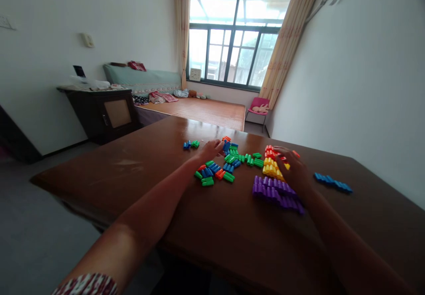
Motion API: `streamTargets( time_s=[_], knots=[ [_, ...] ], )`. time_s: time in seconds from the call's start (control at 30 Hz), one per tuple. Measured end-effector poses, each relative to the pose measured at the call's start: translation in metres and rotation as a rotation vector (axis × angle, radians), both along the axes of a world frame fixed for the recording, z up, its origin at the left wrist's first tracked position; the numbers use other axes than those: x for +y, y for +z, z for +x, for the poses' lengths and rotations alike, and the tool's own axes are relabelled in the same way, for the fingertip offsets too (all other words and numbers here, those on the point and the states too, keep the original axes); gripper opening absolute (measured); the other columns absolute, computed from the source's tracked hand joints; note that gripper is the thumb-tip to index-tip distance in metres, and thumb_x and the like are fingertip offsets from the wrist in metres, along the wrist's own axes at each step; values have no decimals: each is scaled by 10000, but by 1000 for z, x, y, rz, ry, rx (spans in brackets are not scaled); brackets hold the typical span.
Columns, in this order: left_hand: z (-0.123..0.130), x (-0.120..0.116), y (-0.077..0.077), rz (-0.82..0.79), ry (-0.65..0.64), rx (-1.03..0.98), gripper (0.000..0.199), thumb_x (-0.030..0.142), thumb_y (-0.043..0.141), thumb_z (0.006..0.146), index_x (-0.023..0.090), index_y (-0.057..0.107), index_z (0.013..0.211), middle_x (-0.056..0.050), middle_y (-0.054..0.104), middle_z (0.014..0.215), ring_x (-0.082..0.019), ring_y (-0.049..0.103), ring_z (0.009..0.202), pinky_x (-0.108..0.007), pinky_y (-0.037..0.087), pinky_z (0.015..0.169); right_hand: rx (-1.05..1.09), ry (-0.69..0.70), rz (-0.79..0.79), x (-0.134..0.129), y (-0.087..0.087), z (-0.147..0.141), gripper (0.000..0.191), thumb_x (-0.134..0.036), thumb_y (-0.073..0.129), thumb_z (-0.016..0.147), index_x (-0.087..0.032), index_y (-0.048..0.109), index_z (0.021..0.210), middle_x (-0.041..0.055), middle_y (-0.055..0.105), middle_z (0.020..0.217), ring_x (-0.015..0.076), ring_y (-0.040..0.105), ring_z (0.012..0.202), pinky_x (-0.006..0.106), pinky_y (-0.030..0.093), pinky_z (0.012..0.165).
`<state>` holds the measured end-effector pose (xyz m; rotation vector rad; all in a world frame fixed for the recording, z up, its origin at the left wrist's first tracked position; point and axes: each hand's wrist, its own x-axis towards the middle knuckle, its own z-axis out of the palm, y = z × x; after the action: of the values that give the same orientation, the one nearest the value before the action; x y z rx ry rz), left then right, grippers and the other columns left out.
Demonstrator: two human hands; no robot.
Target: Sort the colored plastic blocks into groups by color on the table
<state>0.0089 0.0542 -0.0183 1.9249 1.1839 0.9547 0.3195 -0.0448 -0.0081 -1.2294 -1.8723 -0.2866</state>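
Observation:
My left hand [213, 149] reaches into a mixed pile of small ribbed plastic blocks, fingers closed at a blue block [226, 146]. Orange blocks [226, 139] lie just beyond it, and green blocks [233, 152] are close by on the right. Over the sorted rows, my right hand [292, 164] has thumb and fingers apart, its fingertips touching the red blocks [269, 151]. Yellow blocks [271, 169] are lined up below the red ones, partly covered by this hand. Nearest me are rows of purple blocks [274, 191].
The brown table [133, 189] bears everything. A joined blue row [333, 183] lies right of my right hand. Several mixed blocks [212, 171] are by my left forearm; a small blue and green group [191, 144] sits farther left. Beyond are a bed [212, 111] and pink chair [257, 105].

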Motion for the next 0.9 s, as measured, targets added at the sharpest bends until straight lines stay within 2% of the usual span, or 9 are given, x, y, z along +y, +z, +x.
streamTargets(
  time_s=[0.1,0.17,0.33,0.47,0.53,0.6,0.77,0.83,0.9],
  knots=[
    [25,-20,7,-191,-291,-349,427,583,482,904,163,558,907,-65,715,881,-166,698,768,-252,502,656,21,180,-130,-7,-2,-39,402,-374,528,920,-272,538,1309,99,569,1345,229,642,1018,439,552,883],
    [39,-34,7,-275,-390,-441,465,620,553,852,163,566,936,-77,722,932,-170,704,804,-247,504,668,53,247,-178,-9,-6,-54,473,-383,576,896,-283,496,1351,106,531,1380,227,642,1009,420,572,831],
    [54,-55,0,-379,-448,-461,497,651,601,801,170,567,920,-80,735,904,-193,708,854,-275,519,721,139,268,-175,-12,-12,-71,397,-328,582,887,-268,531,1276,88,603,1212,195,642,927,378,577,777],
    [49,-54,3,-378,-475,-377,498,639,606,807,176,594,989,-113,725,1040,-230,691,967,-309,527,763,105,204,-185,-4,0,-56,368,-363,610,859,-270,569,1212,60,657,1085,196,649,884,385,563,798],
    [41,-48,7,-346,-457,-355,503,621,608,816,184,609,1065,-134,695,1153,-248,675,1020,-328,532,778,134,83,-167,5,6,-23,385,-411,596,861,-259,577,1215,66,676,1070,212,657,897,411,551,827],
    [28,-38,10,-295,-376,-377,511,606,617,813,193,622,1113,-136,674,1208,-250,670,1033,-336,536,785,231,-94,-146,13,4,32,416,-448,568,867,-221,582,1215,91,691,1057,228,664,892,432,540,835],
    [-15,-2,-3,-236,-50,-482,451,556,661,779,185,668,1035,-111,711,1122,-214,696,927,-310,538,736,373,-548,-269,9,-37,191,411,-369,551,826,-119,604,1148,165,704,1058,240,661,891,403,534,796],
    [-30,11,-13,-230,56,-504,405,521,674,771,171,668,975,-104,730,1048,-200,703,863,-296,534,699,352,-664,-290,4,-56,225,387,-337,534,823,-131,610,1141,149,708,1056,227,657,879,381,535,773],
    [-40,22,-23,-224,126,-515,355,484,668,780,163,660,933,-95,737,1000,-184,703,818,-279,529,673,262,-729,-306,3,-69,234,377,-314,515,837,-153,615,1162,128,709,1041,224,647,894,378,527,785]
  ],
)
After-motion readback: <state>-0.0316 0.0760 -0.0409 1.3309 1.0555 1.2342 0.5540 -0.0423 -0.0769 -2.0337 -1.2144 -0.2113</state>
